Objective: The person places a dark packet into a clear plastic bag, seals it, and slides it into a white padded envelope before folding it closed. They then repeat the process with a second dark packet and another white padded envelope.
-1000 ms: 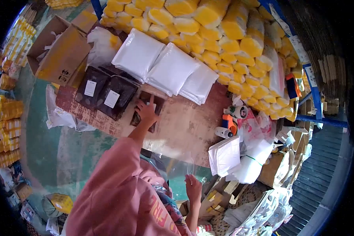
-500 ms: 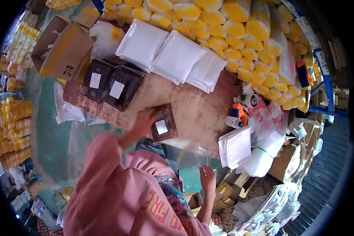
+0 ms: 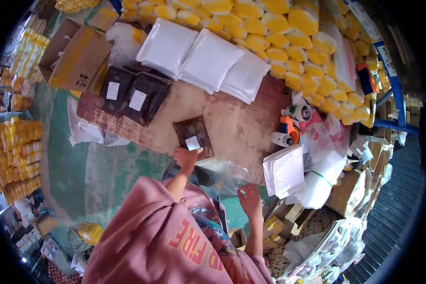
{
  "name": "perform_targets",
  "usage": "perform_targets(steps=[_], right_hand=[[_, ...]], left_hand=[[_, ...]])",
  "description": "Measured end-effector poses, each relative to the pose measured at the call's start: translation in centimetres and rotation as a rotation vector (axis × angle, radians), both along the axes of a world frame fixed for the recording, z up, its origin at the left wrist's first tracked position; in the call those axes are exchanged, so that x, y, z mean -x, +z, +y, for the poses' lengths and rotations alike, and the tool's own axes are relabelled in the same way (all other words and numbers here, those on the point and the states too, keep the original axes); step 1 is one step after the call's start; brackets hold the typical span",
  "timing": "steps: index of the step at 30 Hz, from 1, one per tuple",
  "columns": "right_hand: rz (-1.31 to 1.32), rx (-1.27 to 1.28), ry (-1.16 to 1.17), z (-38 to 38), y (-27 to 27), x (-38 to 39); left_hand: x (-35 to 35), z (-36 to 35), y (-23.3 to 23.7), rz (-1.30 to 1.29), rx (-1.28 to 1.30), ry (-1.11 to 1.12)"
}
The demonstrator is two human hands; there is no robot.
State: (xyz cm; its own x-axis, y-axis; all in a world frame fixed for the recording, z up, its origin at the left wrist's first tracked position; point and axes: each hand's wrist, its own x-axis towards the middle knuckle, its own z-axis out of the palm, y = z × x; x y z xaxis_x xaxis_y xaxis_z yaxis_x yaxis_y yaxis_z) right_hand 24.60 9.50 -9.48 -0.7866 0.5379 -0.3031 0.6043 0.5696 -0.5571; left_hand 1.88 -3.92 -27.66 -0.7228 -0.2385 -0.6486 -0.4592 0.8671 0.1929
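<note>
A dark brown packet [image 3: 196, 127] with a white label [image 3: 192, 143] lies turned at an angle near the table's front edge. My left hand [image 3: 188, 158] is closed at the packet's near corner, with thumb and fingers just below the label. My right hand [image 3: 252, 199] is in front of the table edge, its fingers pinched at the corner of a clear plastic bag [image 3: 232, 171]. The bag stretches left from those fingers to below the packet, its outline faint. At the back left of the table, more dark packets [image 3: 149, 90] with white labels lie in stacks.
Three stacks of white plastic-wrapped packs [image 3: 208, 59] line the table's [image 3: 222, 123] back. An orange tape dispenser [image 3: 289, 128], a white bottle [image 3: 281, 139] and white bags [image 3: 284, 170] sit on the right. Yellow-and-white packages [image 3: 270, 38] are piled behind. A cardboard box [image 3: 80, 57] stands at left.
My left hand has moved from the packet's far left side to its near corner, and the packet has turned. My right hand has risen slightly, and the clear bag has spread leftward.
</note>
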Motion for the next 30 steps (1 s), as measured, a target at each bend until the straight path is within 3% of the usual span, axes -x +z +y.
perform_targets(steps=[5, 8, 11, 14, 17, 19, 20, 21, 24, 25, 26, 27, 28, 29, 30], right_hand=[[-0.094, 0.051, -0.053, -1.3, -0.1, -1.1], [-0.112, 0.087, -0.024, -1.4, 0.1, -1.3], [-0.008, -0.005, 0.191, -0.6, -0.3, -0.6], [0.120, -0.007, 0.295, 0.9, -2.5, 0.8], [0.049, 0.106, 0.363, 2.2, -7.1, 1.6], [-0.113, 0.211, 0.438, 3.6, -9.6, 2.0], [-0.058, 0.272, 0.408, 4.1, -11.0, 2.1], [-0.008, 0.334, 0.375, 4.4, -12.5, 1.8], [-0.028, 0.395, 0.385, 5.3, -9.8, 3.6], [-0.068, 0.397, 0.404, 5.7, -8.4, 4.1], [-0.083, 0.416, 0.479, 6.0, -8.9, 3.8], [-0.094, 0.431, 0.556, 6.5, -9.8, 3.3], [-0.099, 0.438, 0.639, 7.0, -10.4, 3.2], [-0.072, 0.367, 0.618, 6.9, -9.0, 3.1], [0.047, 0.513, 0.546, 7.0, -9.5, 2.2]], left_hand=[[-0.4, 2.5, 1.8, 0.020, -0.010, 0.139], [-0.3, 3.1, 1.2, 0.081, 0.016, 0.062], [0.5, 4.5, 3.3, 0.101, 0.097, 0.072], [1.8, 5.2, 4.3, -0.047, 0.152, 0.124], [1.5, 3.2, -0.9, -0.095, -0.009, 0.143], [1.7, 3.6, 0.5, 0.007, -0.157, 0.192], [1.6, 3.9, 1.7, 0.057, -0.229, 0.212], [1.1, 4.1, 3.0, 0.248, -0.417, 0.262], [1.8, 1.6, -2.7, -0.135, -1.114, 0.500], [2.7, 2.2, 1.3, -0.326, -1.098, 0.696], [2.5, 1.1, -1.1, -0.305, -1.231, 0.592], [2.6, 0.8, -0.5, -0.356, -1.268, 0.607], [3.1, 1.1, 1.3, -0.400, -1.313, 0.618], [3.1, 1.4, 4.5, -0.330, -1.334, 0.463], [3.1, 1.7, 6.6, -0.359, -1.374, 0.473]])
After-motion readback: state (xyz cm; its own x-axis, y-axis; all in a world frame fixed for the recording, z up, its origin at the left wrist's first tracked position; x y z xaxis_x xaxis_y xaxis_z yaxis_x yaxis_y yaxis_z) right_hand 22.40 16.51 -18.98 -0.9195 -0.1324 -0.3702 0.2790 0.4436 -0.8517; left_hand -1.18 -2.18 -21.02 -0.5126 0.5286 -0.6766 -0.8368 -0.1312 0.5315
